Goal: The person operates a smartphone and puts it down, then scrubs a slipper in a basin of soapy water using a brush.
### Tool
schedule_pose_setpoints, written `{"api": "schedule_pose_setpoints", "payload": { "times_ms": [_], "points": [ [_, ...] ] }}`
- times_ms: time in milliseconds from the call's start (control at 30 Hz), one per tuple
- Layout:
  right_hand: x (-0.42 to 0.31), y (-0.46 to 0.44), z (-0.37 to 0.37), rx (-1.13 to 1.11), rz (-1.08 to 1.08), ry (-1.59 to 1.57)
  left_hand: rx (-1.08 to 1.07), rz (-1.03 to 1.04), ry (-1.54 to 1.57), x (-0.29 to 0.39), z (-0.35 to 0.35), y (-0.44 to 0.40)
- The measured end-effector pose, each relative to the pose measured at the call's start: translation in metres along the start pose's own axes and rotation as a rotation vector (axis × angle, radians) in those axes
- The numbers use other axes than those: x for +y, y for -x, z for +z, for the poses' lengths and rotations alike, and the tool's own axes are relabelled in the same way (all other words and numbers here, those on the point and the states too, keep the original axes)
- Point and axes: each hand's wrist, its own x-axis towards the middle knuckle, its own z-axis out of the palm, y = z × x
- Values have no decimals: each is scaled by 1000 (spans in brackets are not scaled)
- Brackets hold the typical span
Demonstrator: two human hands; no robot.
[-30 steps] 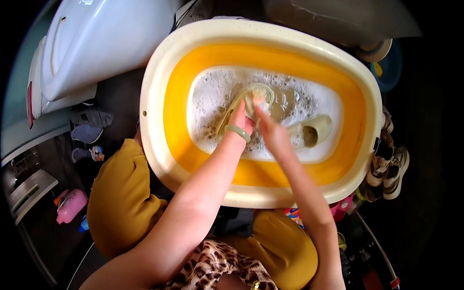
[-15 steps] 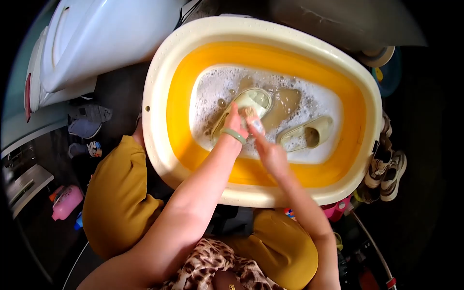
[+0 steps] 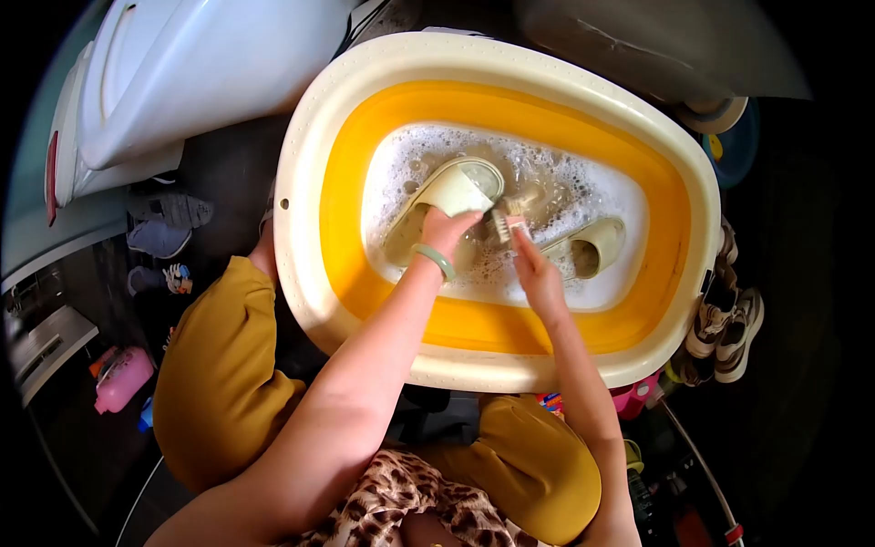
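Soapy water fills the bottom of a yellow tub with a cream rim. My left hand is closed on a pale green slipper, its fingers partly hidden inside the foot opening. Just right of that slipper, my right hand grips a brush with pale bristles. The brush is apart from the slipper's strap. A second slipper lies in the foam to the right of my right hand.
A white basin stands at the upper left. Shoes lie beside the tub's right side, and grey shoes lie to the left. A pink bottle is at the lower left. A blue basin is at the upper right.
The brush in my right hand has moved off the held slipper to its right. My left hand has shifted slightly, and more of the slipper's strap shows.
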Motion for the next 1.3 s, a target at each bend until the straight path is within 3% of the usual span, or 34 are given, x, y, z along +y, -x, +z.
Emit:
{"api": "schedule_pose_setpoints", "payload": {
  "times_ms": [33, 67, 100, 133, 167, 233, 333, 367, 400, 500, 567, 633, 700, 767, 833, 900, 933, 1000, 1067, 1100, 1200, 1233, 1300],
  "points": [
    [-22, 8, 1, -52, 120, -134, 4, 2, 5, -1, 0, -1],
    [-26, 13, 7, -56, 118, -131, 22, 66, -351, 0, 0, -1],
    [-29, 18, 11, -7, 22, -129, 38, 127, -708, 1, 0, -1],
    [-31, 24, 14, 47, -70, -127, -20, 72, -734, -3, -5, -8],
    [-37, 29, 15, 14, -156, -9, -27, 73, -735, -4, -1, -8],
    [-50, 29, 16, -121, -118, 119, 116, -226, 110, -7, 7, -11],
    [-80, -5, -5, -143, 0, 254, 201, -317, 266, 19, 17, -14],
    [-62, -24, 5, 95, -227, 244, 209, -356, 371, 31, 21, -13],
    [-64, -38, 5, 158, -276, 147, 150, -341, 456, 37, 25, -15],
    [-76, -27, 3, 193, -388, 102, 112, -339, 397, 41, 24, -20],
    [-78, 8, 13, 40, -372, 130, 29, -343, 353, 50, 19, -19],
    [-73, 17, 19, 58, -465, 128, 141, -507, 453, 52, 14, -10],
    [-70, -13, 8, 40, -350, 297, 134, -470, 438, 30, 6, -15],
    [-73, -48, 2, 168, -306, 194, 173, -392, 379, 33, 18, -10],
    [-82, -40, -1, 135, -260, 184, 172, -380, 367, 44, 22, -10],
    [-67, -10, 19, 85, -418, 109, 74, -374, 379, 62, 21, -4],
    [-79, 11, 20, 48, -473, 90, 130, -533, 435, 43, 9, -23],
    [-74, 10, 20, 10, -444, 161, 142, -491, 437, 43, 4, -16],
    [-71, -27, 12, 127, -467, 172, 214, -444, 343, 48, 7, -4],
    [-73, -46, 8, 147, -325, 221, 213, -440, 342, 48, 9, -4],
    [-68, -66, -2, 205, -301, 167, 212, -372, 372, 44, 12, -15],
    [-62, -62, -4, 177, -176, 33, 195, -366, 373, 34, 7, -24],
    [-36, -53, -5, 136, -46, -103, 159, -156, -174, 2, -9, -39]
  ]
}}
